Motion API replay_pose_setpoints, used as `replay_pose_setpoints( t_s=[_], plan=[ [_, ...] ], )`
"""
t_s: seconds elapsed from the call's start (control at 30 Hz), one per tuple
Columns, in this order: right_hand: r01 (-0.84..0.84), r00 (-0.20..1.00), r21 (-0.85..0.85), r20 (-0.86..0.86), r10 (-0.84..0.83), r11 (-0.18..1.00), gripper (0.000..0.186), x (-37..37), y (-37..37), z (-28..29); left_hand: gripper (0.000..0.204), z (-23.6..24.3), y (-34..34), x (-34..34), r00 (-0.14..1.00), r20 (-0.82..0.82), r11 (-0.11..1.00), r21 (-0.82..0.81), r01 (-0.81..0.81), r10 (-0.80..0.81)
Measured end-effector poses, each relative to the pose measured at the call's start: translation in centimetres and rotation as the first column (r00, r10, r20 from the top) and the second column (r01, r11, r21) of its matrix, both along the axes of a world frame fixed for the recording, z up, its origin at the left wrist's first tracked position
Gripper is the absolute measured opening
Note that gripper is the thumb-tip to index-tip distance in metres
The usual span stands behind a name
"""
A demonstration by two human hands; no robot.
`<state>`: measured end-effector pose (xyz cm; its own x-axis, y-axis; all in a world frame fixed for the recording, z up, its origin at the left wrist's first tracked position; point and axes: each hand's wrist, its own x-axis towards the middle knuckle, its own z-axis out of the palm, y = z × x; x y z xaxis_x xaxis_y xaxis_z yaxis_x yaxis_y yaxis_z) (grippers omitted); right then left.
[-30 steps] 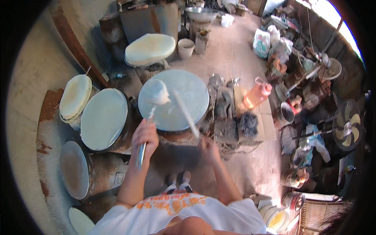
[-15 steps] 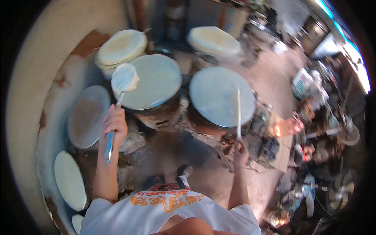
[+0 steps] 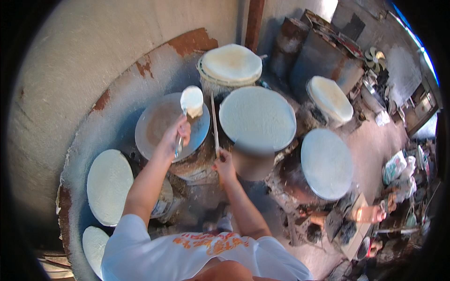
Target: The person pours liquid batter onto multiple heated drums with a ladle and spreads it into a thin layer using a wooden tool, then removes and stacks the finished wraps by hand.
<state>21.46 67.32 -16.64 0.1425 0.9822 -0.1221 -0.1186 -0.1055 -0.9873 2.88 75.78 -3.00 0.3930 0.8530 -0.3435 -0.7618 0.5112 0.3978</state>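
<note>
My left hand (image 3: 176,136) grips the handle of a ladle (image 3: 191,101) whose white-coated bowl hangs over a round grey griddle pan (image 3: 154,126). That pan shows a bare brownish centre. My right hand (image 3: 224,164) holds a thin wooden stick (image 3: 214,122) upright between that pan and a round plate (image 3: 258,117) covered with a white sheet. Both forearms reach forward from my white shirt at the lower edge.
More white-covered round plates stand around: one at the back (image 3: 230,64), two at right (image 3: 328,161) (image 3: 330,98), two at lower left (image 3: 110,185) (image 3: 93,246). A curved plastered wall (image 3: 84,65) closes the left. Clutter, bags and bottles (image 3: 370,213) lie at right.
The view has swung left across the stoves. My left hand carried the ladle from one plate to over the bare grey pan; my right hand kept the stick and moved with it.
</note>
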Motion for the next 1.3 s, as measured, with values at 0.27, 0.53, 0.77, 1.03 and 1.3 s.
replay_pose_setpoints(
  t_s=[0.27,0.53,0.77,1.03,1.3],
  plan=[
    [-0.096,0.985,-0.140,-0.154,0.074,0.985,0.040,-4.8,1.8,2.5,0.050,-8.0,1.0,-5.3,-0.410,-0.586,0.700,0.444,0.560,0.699],
    [0.053,0.962,0.085,0.264,-0.073,0.995,0.037,-6.1,2.1,-1.3,0.055,-4.0,5.0,-8.1,-0.694,-0.553,0.845,0.035,0.534,0.462],
    [-0.181,0.648,0.275,0.756,-0.095,0.944,0.034,-6.6,6.2,4.5,0.055,-4.6,7.5,-12.9,-0.651,-0.632,0.888,0.139,0.439,0.421],
    [-0.234,0.559,0.294,0.821,-0.119,0.927,0.030,-8.9,7.9,4.7,0.055,-9.3,6.8,-14.2,-0.495,-0.684,0.840,0.372,0.394,0.535],
    [-0.307,0.510,0.326,0.850,-0.134,0.894,0.039,-9.9,7.4,3.6,0.060,-3.8,5.5,-14.0,0.579,-0.786,0.965,0.261,-0.009,0.218]
  ],
)
